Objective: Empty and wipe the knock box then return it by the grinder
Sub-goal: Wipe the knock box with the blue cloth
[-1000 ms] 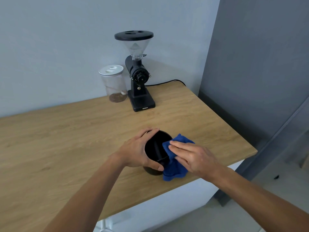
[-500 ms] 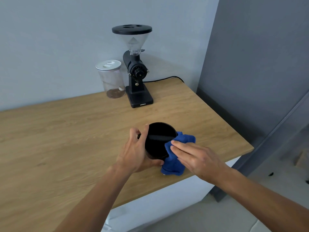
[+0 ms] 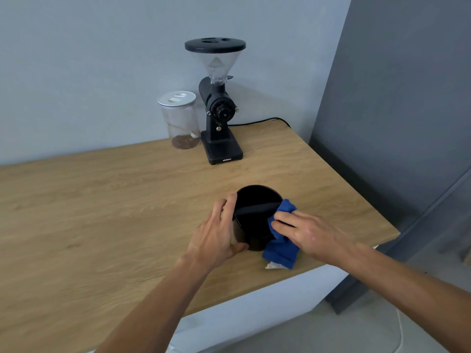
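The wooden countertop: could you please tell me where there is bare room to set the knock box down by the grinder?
Bare wood lies in front of the black coffee grinder, between its base and the black round knock box, and to its right below the black cable. The clear lidded jar crowds its left side. The wooden countertop is wide open left of the hands.

wooden table (image 3: 102,212) | grinder (image 3: 220,115) | jar (image 3: 181,121) | knock box (image 3: 254,220) | cloth (image 3: 281,248)

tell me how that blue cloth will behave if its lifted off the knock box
The blue cloth will probably go limp: it already drapes over the knock box rim and folds down onto the table. It looks soft and light, so the right hand should lift it easily. It is unlikely to slide or roll.
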